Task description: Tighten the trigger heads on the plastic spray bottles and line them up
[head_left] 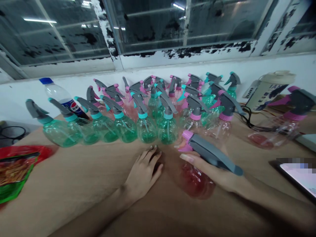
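My right hand [209,168] is wrapped round the neck of a clear pink spray bottle [197,182] with a grey and pink trigger head. That bottle is close in front of me, right of centre. My left hand [144,168] lies palm down on the wooden table, fingers apart, holding nothing. Just beyond its fingertips stands a green spray bottle [168,130], part of a front row of green and pink ones. Behind that row, more spray bottles with pink or teal collars crowd together, partly hidden. Another pink spray bottle [278,128] stands apart at the right.
A cola bottle [71,102] with a blue cap stands at the back left. A red and green snack packet [18,171] lies at the left edge. At the right are a cream printed container [270,90], black cables [248,121] and a lit phone [300,179]. Windows line the wall behind.
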Demonstrator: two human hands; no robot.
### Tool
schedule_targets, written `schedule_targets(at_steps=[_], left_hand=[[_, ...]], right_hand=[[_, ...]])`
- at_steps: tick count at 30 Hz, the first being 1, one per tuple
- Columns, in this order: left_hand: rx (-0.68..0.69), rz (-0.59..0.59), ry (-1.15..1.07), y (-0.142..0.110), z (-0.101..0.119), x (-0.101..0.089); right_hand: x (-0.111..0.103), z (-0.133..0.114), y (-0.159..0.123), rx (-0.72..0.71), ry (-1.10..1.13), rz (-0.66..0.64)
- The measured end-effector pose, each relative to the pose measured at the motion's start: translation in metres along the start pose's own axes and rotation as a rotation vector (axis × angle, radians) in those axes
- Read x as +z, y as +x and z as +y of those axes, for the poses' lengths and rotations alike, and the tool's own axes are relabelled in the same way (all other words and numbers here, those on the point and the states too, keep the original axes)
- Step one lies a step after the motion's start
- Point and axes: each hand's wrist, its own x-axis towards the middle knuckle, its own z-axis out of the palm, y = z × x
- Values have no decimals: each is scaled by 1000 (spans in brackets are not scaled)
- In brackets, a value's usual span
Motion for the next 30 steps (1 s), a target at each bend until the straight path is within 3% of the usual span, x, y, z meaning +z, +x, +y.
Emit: schedule_targets(at_steps=[6, 16, 20, 24, 27, 30], left_hand=[[2, -8, 10, 0, -2, 1], [1, 5, 34, 0, -3, 1], [-1, 21, 38, 0, -5, 3], [11, 34, 34, 0, -7, 4], [18, 46, 29, 0, -8, 5], [10, 46, 31, 1, -9, 5]], right_hand=[[-9, -1, -13, 96, -94, -71], [-17, 6, -42, 216, -195, -43], [-44, 11, -58, 275, -359, 1], [-85, 34, -75, 329, -503, 122], [-114, 54, -78, 263, -473, 243], [-133, 70, -71, 312, -449, 337]])
